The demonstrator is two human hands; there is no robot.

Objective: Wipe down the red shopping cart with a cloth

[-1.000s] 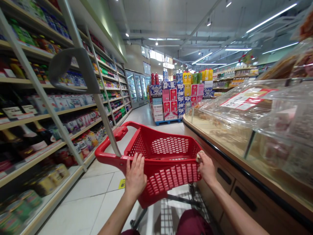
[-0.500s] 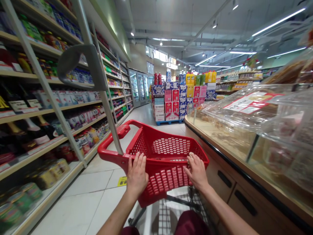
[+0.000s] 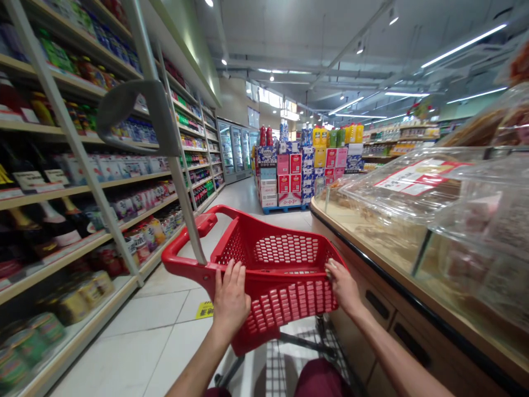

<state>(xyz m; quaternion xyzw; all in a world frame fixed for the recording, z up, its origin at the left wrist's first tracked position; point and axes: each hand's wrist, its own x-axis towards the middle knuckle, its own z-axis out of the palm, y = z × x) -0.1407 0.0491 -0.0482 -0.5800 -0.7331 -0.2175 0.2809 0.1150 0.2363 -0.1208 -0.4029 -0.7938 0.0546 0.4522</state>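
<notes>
In front of me stands a red plastic shopping cart [image 3: 276, 320] with a perforated basket; the visible inside of the basket shows no goods. My left hand [image 3: 231, 295] holds the near rim, its fingers laid over the edge and its thumb against the outer wall. At the basket's right corner, my right hand [image 3: 343, 286] is closed around the rim. Something small and pale shows by its fingertips, too small to name. A grey loop handle [image 3: 138, 118] on a metal pole rises at the cart's left side.
Shelves [image 3: 111, 182] of bottles and packs line the left. A wooden display counter [image 3: 397, 298] with clear plastic food boxes [image 3: 417, 176] runs close along the right. Ahead, stacked drink cartons [image 3: 289, 176] stand on a blue pallet [image 3: 285, 208]. White floor tiles [image 3: 136, 347] lie at left.
My right hand has shifted right along the rim to the corner, and its fingers have closed there. My left hand keeps its hold. The cart and view have shifted slightly.
</notes>
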